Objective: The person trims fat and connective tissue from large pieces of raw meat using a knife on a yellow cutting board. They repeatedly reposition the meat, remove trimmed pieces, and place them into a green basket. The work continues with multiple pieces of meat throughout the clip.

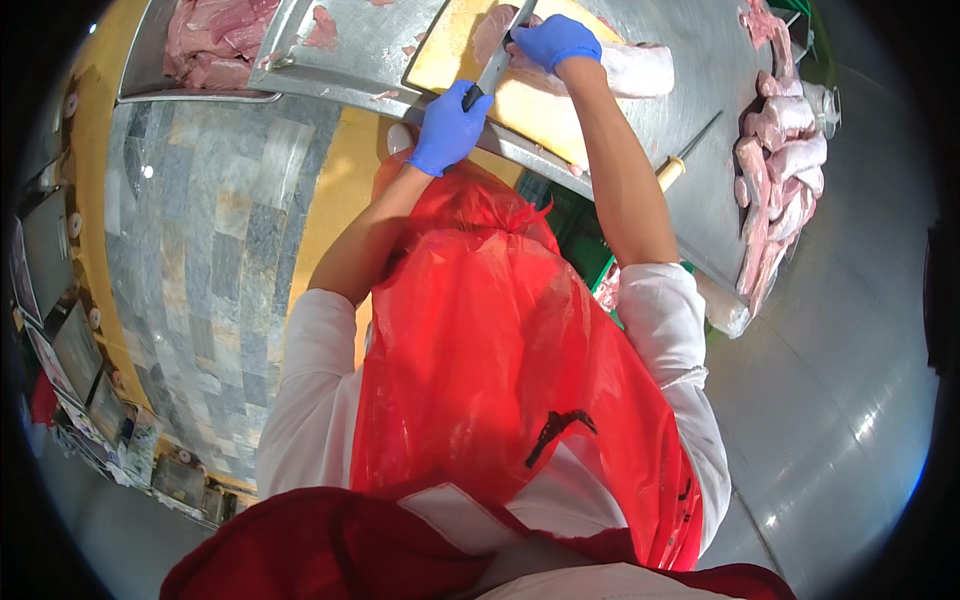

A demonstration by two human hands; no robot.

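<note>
My left hand point(450, 130), in a blue glove, is closed round the dark handle of a knife point(497, 66). The blade points away from me and lies across a long pale piece of meat point(643, 72). My right hand point(556, 43), also in a blue glove, presses on that meat with bent fingers, its fingertips close to the blade. Under the meat is a yellow cutting board point(540, 118) on a metal table point(705, 80). A darker, pinker end of the meat shows left of the blade.
A sharpening steel point(688, 148) with a yellow handle lies at the table's near edge. More long meat pieces point(785, 155) are heaped along the right edge. At the upper left a metal tray point(135, 65) holds pink meat point(215, 45). Small scraps point(322, 28) lie left of the board.
</note>
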